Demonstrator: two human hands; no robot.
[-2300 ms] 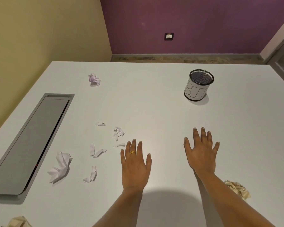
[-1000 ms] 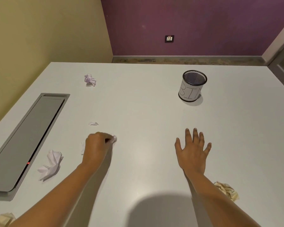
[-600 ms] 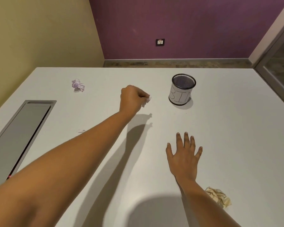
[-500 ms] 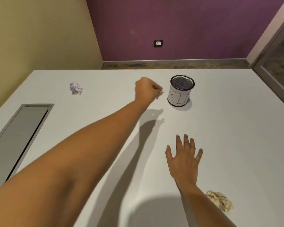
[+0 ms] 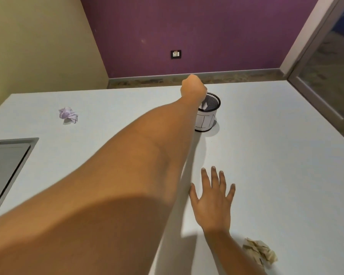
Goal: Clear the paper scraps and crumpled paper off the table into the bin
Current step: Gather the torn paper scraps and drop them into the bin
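Observation:
My left hand (image 5: 193,88) is stretched out over the mouth of the black mesh bin (image 5: 207,121), which wears a white paper label. Its fingers curl downward and are hidden behind the knuckles. White paper scraps (image 5: 204,105) show just under the fingers, inside the bin's rim; whether the fingers still pinch them is not visible. My right hand (image 5: 213,201) lies flat on the white table (image 5: 276,165) with fingers spread. A pale purple crumpled paper (image 5: 68,115) sits at the far left. A beige crumpled paper (image 5: 260,253) lies beside my right forearm.
A grey recessed cable hatch (image 5: 6,165) runs along the table's left side. My left forearm hides the near-left table area. A glass door frame (image 5: 316,80) stands at the right, close to the table's edge.
My left hand gathered white scraps at the near left, carried them right and forward, and is now over the bin's mouth. My right hand has stayed flat on the table.

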